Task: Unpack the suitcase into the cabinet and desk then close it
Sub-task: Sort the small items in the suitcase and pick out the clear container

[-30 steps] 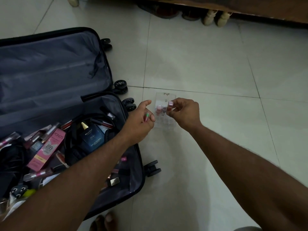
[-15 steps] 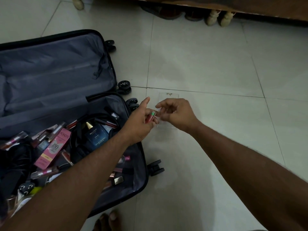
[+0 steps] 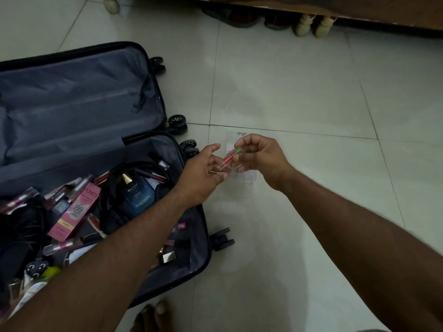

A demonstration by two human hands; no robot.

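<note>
A black suitcase (image 3: 153,97) lies open on the tiled floor at left; its near half is full of cosmetics. Among them are a pink BB cream box (image 3: 74,209) and a blue perfume box (image 3: 136,195). Right of the suitcase, a clear plastic organizer (image 3: 247,177) stands on the floor, mostly hidden by my hands. My right hand (image 3: 261,159) pinches the green-capped end of a small red lip tube (image 3: 229,158) above the organizer. My left hand (image 3: 203,168) is just below the tube's other end, thumb raised and fingers relaxed.
Wooden furniture runs along the top edge, with pale turned legs (image 3: 311,25) and dark shoes (image 3: 239,17) beneath it. Suitcase wheels (image 3: 177,124) stick out toward the organizer. My bare foot (image 3: 153,315) is at the bottom edge. Bare tiles (image 3: 299,80) stretch to the right.
The red tube has passed from my left hand to my right hand, which had been setting a pink-capped tube into the organizer. My left hand's fingers have loosened.
</note>
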